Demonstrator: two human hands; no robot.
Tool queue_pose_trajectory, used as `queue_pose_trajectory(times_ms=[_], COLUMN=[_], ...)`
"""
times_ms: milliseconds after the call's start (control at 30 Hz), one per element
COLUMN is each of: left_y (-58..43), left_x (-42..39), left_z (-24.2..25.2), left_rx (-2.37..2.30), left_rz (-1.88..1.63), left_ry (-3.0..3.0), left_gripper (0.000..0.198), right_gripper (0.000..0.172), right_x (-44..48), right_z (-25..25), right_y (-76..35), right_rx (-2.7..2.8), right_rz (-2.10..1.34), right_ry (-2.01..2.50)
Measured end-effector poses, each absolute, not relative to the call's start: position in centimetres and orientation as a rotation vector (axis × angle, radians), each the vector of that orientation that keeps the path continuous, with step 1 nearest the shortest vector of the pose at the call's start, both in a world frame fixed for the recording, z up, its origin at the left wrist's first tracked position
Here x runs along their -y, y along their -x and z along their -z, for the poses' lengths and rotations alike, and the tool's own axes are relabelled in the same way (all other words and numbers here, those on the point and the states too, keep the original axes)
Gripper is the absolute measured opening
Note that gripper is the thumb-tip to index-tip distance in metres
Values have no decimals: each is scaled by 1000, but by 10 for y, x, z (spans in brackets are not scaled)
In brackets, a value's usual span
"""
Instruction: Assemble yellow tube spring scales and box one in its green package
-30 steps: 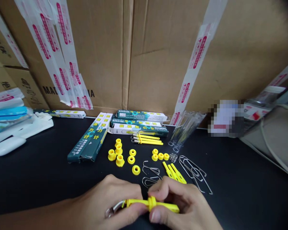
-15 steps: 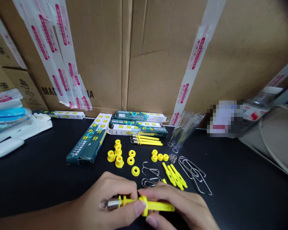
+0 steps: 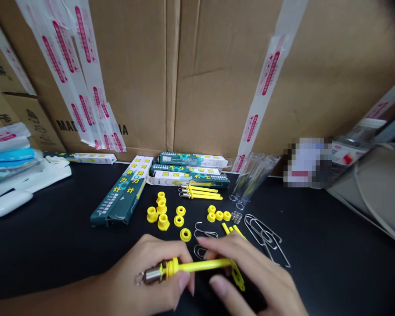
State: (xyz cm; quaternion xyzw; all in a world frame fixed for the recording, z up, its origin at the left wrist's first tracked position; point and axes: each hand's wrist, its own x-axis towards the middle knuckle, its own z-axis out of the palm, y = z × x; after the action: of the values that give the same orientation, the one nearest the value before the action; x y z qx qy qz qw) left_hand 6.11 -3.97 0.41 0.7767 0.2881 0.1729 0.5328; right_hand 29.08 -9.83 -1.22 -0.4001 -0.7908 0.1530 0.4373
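One head-worn camera looks forward and down from the person's own viewpoint, close over a black table, with the left hand and right hand along the bottom of the frame and cardboard boxes filling the top.

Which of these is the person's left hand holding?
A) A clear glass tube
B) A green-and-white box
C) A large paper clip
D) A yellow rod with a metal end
D. The left hand closes around the yellow plastic rod, and its metal end pokes out beyond the fingers.
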Motion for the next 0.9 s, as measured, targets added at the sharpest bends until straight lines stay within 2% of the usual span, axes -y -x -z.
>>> queue_pose_trajectory(times_ms=[67,167,433,700,900], left_y=[-60,-59,-52,-58,-56], left_x=[39,37,28,28,28], left_z=[-1,7,15,5,3], left_rx=[-703,-712,-740,-659,-637], left_rz=[-429,-531,-715,-614,-584], left_ry=[-1705,-1548,-1484,-1336,-1301], left_gripper=[36,42,63,56,53], right_gripper=[34,22,18,15,12], right_x=[91,78,71,74,73], right_z=[8,5,9,14,19], right_y=[-293,-298,-302,-296,-298], right_rx=[1942,1997,2151,2226,2216], right_rz=[-266,-129,-43,56,-5], right_ry=[1053,1045,987,1078,1110])
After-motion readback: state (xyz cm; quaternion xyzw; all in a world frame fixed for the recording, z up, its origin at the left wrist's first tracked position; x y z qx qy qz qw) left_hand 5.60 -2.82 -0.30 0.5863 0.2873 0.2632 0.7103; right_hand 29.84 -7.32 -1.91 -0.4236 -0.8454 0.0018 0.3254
